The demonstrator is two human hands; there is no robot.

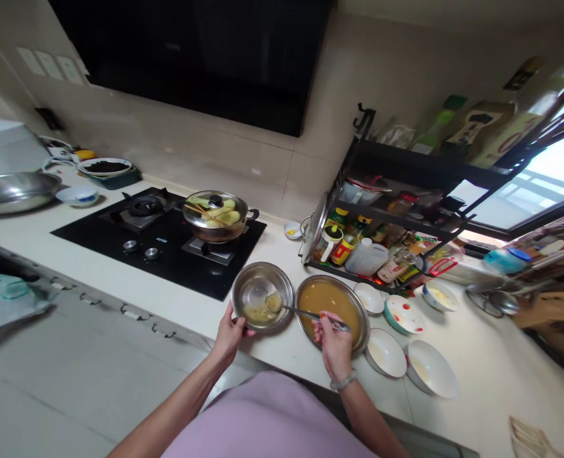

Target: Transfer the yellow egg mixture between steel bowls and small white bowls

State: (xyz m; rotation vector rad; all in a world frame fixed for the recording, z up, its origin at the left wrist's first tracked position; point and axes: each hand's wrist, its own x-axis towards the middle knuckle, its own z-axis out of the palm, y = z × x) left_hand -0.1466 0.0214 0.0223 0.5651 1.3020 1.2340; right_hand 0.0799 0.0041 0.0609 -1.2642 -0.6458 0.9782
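My left hand [229, 333] grips the near rim of a steel bowl [261, 296] on the white counter; the bowl holds a little yellow batter. My right hand [333, 341] is closed on the handle of a metal spoon [295, 308], whose tip rests inside that bowl with a scoop of batter on it. Right of it stands a second steel bowl [332, 303] full of yellow-brown batter, just under my right hand.
A lidded pot [216, 216] with corn sits on the black hob [162, 235]. Several white bowls [432, 367] lie along the counter's right. A black rack [386, 216] holds bottles and jars. A steel wok [12, 191] and small dishes stand far left.
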